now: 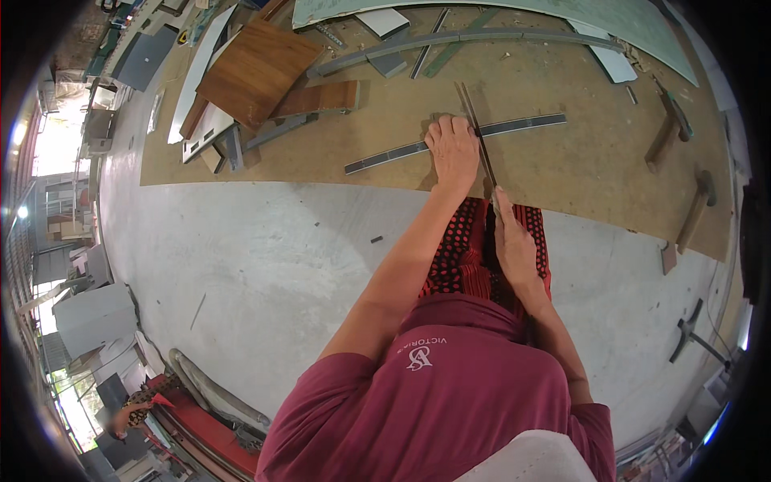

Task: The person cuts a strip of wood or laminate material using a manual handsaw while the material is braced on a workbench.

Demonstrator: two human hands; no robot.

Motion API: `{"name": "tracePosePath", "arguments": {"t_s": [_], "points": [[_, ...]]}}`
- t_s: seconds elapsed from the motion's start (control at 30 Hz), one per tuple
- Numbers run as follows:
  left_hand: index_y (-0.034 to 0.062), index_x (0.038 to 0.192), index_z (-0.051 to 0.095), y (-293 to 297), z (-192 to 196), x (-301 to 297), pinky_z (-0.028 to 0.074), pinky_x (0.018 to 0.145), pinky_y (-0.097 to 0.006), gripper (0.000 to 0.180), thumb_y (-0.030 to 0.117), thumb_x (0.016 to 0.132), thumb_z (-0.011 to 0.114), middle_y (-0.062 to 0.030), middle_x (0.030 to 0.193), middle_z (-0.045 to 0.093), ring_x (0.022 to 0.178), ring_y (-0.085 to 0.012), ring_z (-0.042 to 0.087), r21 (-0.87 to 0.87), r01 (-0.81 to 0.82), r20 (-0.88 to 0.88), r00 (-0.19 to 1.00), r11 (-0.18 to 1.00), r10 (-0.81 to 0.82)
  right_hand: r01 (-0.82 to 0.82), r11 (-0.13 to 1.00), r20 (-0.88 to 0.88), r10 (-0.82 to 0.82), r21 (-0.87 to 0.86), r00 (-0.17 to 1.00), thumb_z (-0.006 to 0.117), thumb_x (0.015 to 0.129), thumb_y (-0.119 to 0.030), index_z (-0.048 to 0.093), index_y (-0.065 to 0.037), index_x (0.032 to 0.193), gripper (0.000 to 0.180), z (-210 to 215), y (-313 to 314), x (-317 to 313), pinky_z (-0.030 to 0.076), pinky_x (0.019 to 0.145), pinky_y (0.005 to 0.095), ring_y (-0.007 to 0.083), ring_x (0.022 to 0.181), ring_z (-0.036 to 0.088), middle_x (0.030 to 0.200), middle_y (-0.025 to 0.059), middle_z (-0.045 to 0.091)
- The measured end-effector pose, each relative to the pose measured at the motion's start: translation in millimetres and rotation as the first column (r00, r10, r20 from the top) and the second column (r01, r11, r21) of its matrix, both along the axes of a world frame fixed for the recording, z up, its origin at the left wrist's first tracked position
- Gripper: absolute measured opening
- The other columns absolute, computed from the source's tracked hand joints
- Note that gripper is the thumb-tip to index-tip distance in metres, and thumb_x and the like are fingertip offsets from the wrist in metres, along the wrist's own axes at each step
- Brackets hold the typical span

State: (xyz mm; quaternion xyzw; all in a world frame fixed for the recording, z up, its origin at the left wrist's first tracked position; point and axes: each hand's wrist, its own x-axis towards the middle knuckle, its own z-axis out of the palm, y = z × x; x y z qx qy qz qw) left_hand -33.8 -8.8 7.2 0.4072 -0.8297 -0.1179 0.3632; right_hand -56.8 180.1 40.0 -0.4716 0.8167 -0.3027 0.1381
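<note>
A narrow dark grey strip (526, 124) with light edges lies slantwise across the brown worktable (321, 153). My left hand (455, 153) presses down on it near its middle, fingers bent over it. Just right of those fingers, a long thin hand saw (485, 157), seen almost edge-on, crosses over the strip. My right hand (514, 241) is wrapped round its near end at the table's front edge; the handle is mostly hidden in the palm. Whether the teeth have cut into the strip cannot be made out.
Brown wooden boards (261, 68) are piled at the left over white and grey offcuts. A long curved grey strip (482, 34) and a pale green sheet (514, 8) lie at the back. Two hammers (662, 140) (695, 210) rest at the right. A person (132, 410) is at the lower left.
</note>
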Motion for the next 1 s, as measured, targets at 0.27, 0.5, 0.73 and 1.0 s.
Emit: {"name": "tracePosePath", "arguments": {"t_s": [0.27,0.5,0.73,1.0], "points": [[0.0076,0.091,0.050,0.1,-0.6,-0.1,0.036,0.080,-0.046,0.019,0.008,0.078,0.063,-0.0130,0.097,0.051,0.092,-0.0341,0.048,0.001,-0.007,0.007,1.000,1.000,0.007,0.000,0.999,0.075,-0.004,0.048,0.997,0.047,0.094,-0.011,0.033,-0.022,0.143,0.052,-1.6,31.0,6.8,0.046,0.055,0.0491,0.0373,0.061,0.061,0.072,0.0195,0.061],[0.0073,0.091,0.050,2.5,2.5,-1.5,0.036,0.080,-0.046,0.019,0.009,0.078,0.063,-0.0134,0.095,0.051,0.091,-0.0342,0.048,-0.003,-0.008,-0.004,1.000,1.000,0.008,-0.029,0.997,-0.013,0.028,-0.068,1.000,0.049,0.093,-0.011,0.031,-0.022,0.143,0.054,7.5,-17.6,-11.0,0.047,0.057,0.0502,0.0402,0.066,0.062,0.078,0.0221,0.063],[0.0067,0.090,0.049,2.5,-0.6,-3.9,0.036,0.079,-0.047,0.018,0.009,0.078,0.062,-0.0140,0.094,0.050,0.090,-0.0344,0.047,0.007,-0.007,-0.008,1.000,1.000,0.007,-0.004,0.997,0.023,0.003,0.071,1.000,0.048,0.093,-0.011,0.030,-0.022,0.144,0.056,4.2,27.3,2.4,0.048,0.057,0.0496,0.0395,0.067,0.063,0.081,0.0221,0.064],[0.0067,0.090,0.049,1.2,1.1,-2.4,0.036,0.078,-0.047,0.018,0.010,0.078,0.062,-0.0140,0.094,0.050,0.090,-0.0343,0.047,-0.015,-0.016,0.004,1.000,1.000,0.016,-0.033,0.995,-0.016,0.034,0.096,0.999,0.047,0.093,-0.010,0.032,-0.021,0.144,0.054,11.7,-15.1,-12.0,0.047,0.056,0.0491,0.0400,0.065,0.062,0.078,0.0223,0.063]]}}
